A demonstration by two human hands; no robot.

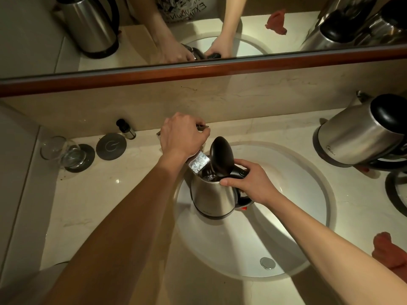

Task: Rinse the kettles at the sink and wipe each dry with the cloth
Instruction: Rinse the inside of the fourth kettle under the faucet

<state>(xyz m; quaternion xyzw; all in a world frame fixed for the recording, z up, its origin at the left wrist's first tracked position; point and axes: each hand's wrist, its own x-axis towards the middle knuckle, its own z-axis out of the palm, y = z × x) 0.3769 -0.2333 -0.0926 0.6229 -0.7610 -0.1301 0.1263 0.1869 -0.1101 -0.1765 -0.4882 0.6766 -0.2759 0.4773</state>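
Observation:
A steel kettle (212, 195) with a black handle stands upright in the white sink basin (297, 183), its black lid (221, 154) flipped open. My right hand (246, 183) grips the kettle's handle at the top. My left hand (181, 134) grips the chrome tap handle (203, 127) behind the basin. The tap's spout (198, 162) reaches over the kettle's open mouth, where water glints. A second steel kettle (361, 135) with a black lid sits on the counter at the right. A red cloth (389, 249) lies on the counter at the lower right.
A glass (59, 150) stands on a dark coaster at the left, next to a round grey disc (111, 146) and a small dark bottle (126, 128). A mirror with a wooden lower frame (198, 72) spans the back wall. A black kettle base (396, 190) lies at the right edge.

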